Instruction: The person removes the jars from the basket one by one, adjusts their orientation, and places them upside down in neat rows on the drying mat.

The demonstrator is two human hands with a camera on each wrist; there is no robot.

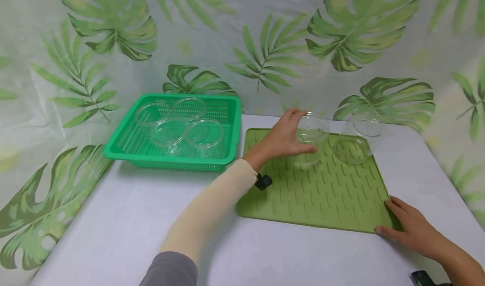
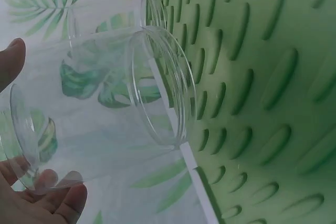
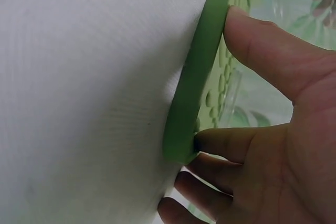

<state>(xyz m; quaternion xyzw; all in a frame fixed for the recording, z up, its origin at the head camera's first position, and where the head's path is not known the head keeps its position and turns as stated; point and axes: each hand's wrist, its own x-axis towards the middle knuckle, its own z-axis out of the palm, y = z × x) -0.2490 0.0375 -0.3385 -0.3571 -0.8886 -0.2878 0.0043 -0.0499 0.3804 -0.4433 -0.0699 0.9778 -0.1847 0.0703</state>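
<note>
My left hand (image 1: pixel 286 138) has its thumb and fingers round one end of a clear cylindrical cup (image 2: pixel 100 114), which stands upright over the far part of the green drying mat (image 1: pixel 322 193). In the left wrist view, fingertips (image 2: pixel 73 203) show at the cup's rim. A second clear cup (image 1: pixel 352 149) stands to its right, at the mat's far right corner. My right hand (image 1: pixel 414 229) rests at the mat's near right corner. In the right wrist view, its thumb and index finger touch the mat's edge (image 3: pixel 194 87) on either side of the corner.
A green perforated plastic basket (image 1: pixel 174 164) sits to the left of the mat, with several clear cups (image 1: pixel 168 132) inside. White cloth (image 1: pixel 265 252) covers the table. A leaf-patterned curtain (image 1: pixel 265 8) hangs close behind the basket and mat.
</note>
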